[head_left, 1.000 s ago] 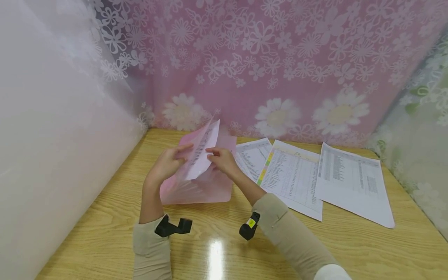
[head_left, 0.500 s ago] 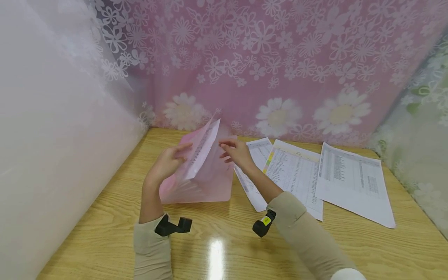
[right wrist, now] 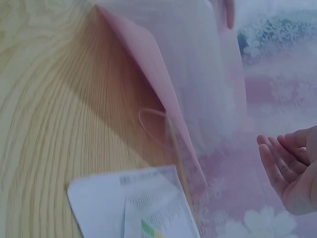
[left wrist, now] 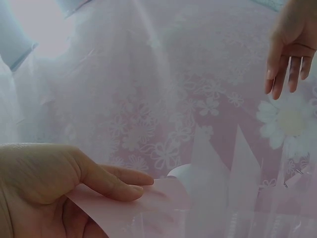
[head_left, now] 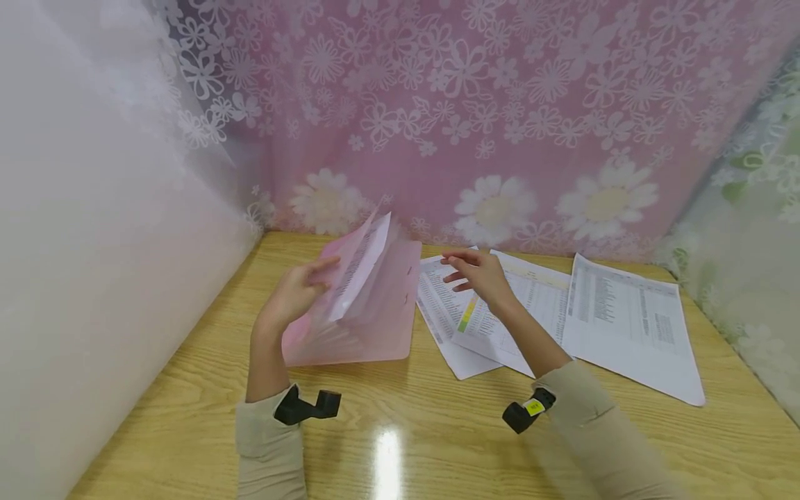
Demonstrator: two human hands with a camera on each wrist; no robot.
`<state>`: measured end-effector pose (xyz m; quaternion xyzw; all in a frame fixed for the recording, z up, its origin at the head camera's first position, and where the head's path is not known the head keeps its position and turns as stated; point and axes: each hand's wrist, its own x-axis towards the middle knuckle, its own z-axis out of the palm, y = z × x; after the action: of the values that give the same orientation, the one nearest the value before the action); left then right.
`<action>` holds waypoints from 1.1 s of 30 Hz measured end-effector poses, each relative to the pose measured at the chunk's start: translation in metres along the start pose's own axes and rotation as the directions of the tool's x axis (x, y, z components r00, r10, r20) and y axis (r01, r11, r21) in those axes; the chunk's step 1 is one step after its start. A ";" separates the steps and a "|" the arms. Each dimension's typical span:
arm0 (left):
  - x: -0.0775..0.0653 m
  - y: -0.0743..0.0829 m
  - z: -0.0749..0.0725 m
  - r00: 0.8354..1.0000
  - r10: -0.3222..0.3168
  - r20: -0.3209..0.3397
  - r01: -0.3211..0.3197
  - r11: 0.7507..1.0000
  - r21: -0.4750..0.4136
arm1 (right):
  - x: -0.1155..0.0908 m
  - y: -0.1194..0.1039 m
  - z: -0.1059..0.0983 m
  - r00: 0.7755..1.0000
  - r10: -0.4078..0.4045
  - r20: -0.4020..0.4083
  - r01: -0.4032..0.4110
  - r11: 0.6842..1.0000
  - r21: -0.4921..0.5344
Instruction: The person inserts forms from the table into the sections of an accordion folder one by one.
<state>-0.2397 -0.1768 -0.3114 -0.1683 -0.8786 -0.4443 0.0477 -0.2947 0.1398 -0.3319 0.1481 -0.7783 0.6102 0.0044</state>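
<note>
A translucent pink folder [head_left: 394, 333] stands spread apart on the table, left of centre, with clear inner sleeves. Inside it a printed sheet [head_left: 364, 267] leans upright. My left hand [head_left: 294, 295] grips the folder's left cover; the left wrist view shows the thumb on top of the pink edge [left wrist: 163, 198] and the fingers beneath. Above the nearest loose printed sheet [head_left: 440, 292], my right hand [head_left: 482, 279] hovers with relaxed fingers and nothing in it. The right wrist view shows those fingers loosely bent and apart from the folder.
A printed sheet with a coloured strip [head_left: 500, 340] overlaps the nearest loose one, and another printed sheet [head_left: 637, 340] lies further right. Pink flowered sheeting [head_left: 437, 125] hangs behind the wooden table [head_left: 350, 458]. A pale wall [head_left: 112, 243] rises at the left.
My right hand has let go of the sheet in the folder and moved right, over the loose papers. The left hand has stayed on the folder.
</note>
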 end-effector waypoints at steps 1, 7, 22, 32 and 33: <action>0.000 0.000 0.000 1.000 0.003 0.003 -0.003 1.000 -0.005 | -0.003 0.001 -0.007 1.000 0.004 -0.006 -0.004 1.000 -0.008; -0.002 0.000 0.001 1.000 0.011 0.008 -0.011 0.999 -0.032 | -0.022 0.011 -0.048 0.998 0.028 -0.049 -0.031 0.997 -0.067; -0.003 0.001 0.000 0.999 -0.029 0.028 0.030 0.998 -0.058 | -0.083 0.035 -0.156 0.973 0.085 -0.213 -0.087 0.996 -0.001; -0.003 0.000 0.000 0.999 -0.024 0.027 0.026 0.997 -0.073 | -0.127 0.068 -0.215 0.936 0.157 -0.316 -0.102 0.977 0.186; -0.003 0.000 0.000 0.999 -0.023 0.027 0.024 0.997 -0.073 | -0.131 0.072 -0.219 0.932 0.163 -0.324 -0.108 0.977 0.182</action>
<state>-0.2368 -0.1777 -0.3117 -0.1654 -0.8641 -0.4747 0.0248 -0.2246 0.3932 -0.3686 -0.0128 -0.7224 0.6864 0.0832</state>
